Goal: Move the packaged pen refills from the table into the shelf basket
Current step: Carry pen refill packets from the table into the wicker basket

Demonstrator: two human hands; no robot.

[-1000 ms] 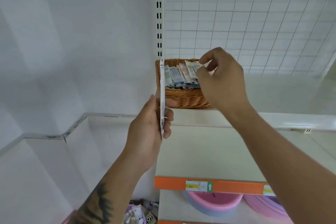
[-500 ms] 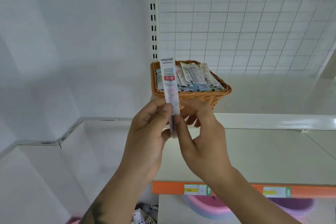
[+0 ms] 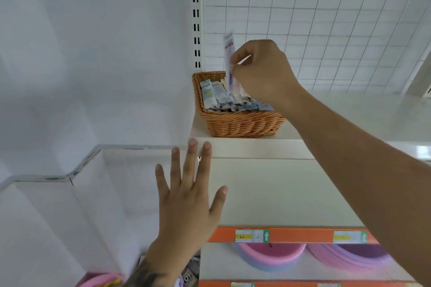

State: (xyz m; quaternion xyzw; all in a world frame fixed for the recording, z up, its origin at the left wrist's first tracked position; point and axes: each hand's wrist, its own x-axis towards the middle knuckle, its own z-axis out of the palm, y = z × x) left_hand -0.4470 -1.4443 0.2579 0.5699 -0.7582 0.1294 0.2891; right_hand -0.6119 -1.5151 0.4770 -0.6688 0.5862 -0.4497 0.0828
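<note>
Up high, right hand (image 3: pixel 261 72) pinches 1 refill pack (image 3: pixel 228 53) above the basket (image 3: pixel 242 123); left hand (image 3: pixel 186 200) splayed, fingers wide

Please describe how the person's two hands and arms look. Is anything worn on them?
Both forearms are bare, no sleeves in view. The left hand wears no ring or glove; a dark tattoo marks its forearm near the wrist. The right hand and forearm show no jewellery, watch or marking.
</note>
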